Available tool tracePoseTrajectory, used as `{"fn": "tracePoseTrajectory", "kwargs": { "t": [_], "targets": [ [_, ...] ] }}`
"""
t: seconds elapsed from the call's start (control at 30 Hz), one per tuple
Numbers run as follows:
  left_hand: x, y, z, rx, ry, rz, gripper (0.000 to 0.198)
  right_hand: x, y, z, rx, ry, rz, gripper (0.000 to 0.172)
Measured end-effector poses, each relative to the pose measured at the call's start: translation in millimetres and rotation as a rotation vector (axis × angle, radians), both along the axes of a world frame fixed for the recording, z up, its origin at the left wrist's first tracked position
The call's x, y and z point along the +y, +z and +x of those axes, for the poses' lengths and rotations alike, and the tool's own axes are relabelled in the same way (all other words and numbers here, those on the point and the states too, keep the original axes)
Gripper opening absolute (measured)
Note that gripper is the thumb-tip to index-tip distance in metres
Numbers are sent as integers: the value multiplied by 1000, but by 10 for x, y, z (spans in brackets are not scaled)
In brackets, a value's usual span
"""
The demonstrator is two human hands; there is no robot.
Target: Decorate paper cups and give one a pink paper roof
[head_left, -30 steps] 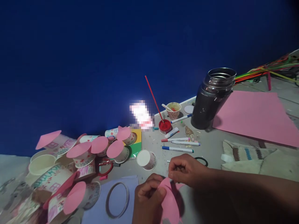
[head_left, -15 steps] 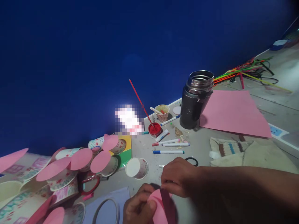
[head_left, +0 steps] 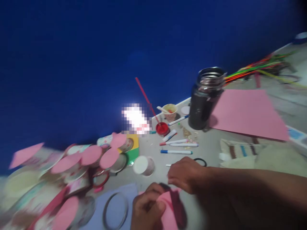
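Note:
My left hand [head_left: 147,207], low in the middle of the head view, pinches a folded piece of pink paper [head_left: 168,212] between thumb and fingers. Just above and to the right, my right hand [head_left: 183,174] is closed with its fingers curled down by the paper's upper edge. Its fingertips are partly hidden, so whether they grip the paper does not show. Behind that hand lies a pair of scissors [head_left: 200,161], with a dark handle loop and the blade tip showing. A white paper cup [head_left: 141,166] stands upside down left of the hands.
Paper cups with pink discs [head_left: 91,155] crowd the left. A tape roll [head_left: 105,212] lies on bluish paper [head_left: 96,220]. Markers [head_left: 176,152], a red paint pot [head_left: 162,129], a dark flask [head_left: 201,108], pink sheet [head_left: 247,111] and cloth [head_left: 271,159] lie beyond.
The whole view has shifted slightly, with things appearing further right and a little higher, and the left side is blurred. Both hands keep nearly the same place beside the pink paper.

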State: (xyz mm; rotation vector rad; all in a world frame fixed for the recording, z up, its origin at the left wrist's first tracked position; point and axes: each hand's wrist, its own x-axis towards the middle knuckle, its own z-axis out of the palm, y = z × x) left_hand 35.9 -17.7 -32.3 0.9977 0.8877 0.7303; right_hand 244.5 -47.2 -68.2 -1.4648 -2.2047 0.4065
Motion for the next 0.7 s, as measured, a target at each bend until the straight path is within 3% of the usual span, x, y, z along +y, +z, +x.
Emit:
{"fn": "tracePoseTrajectory", "kwargs": {
  "t": [0.13, 0.23, 0.43, 0.7],
  "targets": [
    [-39, 4, 8, -118, -21, -60, 22, -7, -89, 35, 52, 52, 22, 53],
    [-46, -19, -14, -145, -77, -72, 18, -32, -140, 70, 101, -6, 88, 64],
    [-56, -4, 4, -113, -150, -129, 26, -27, -210, 115, 178, -16, 126, 63],
    [-38, -54, -14, -77, -205, -217, 39, 157, 106, 135, 189, -195, -3, 68]
  ]
}}
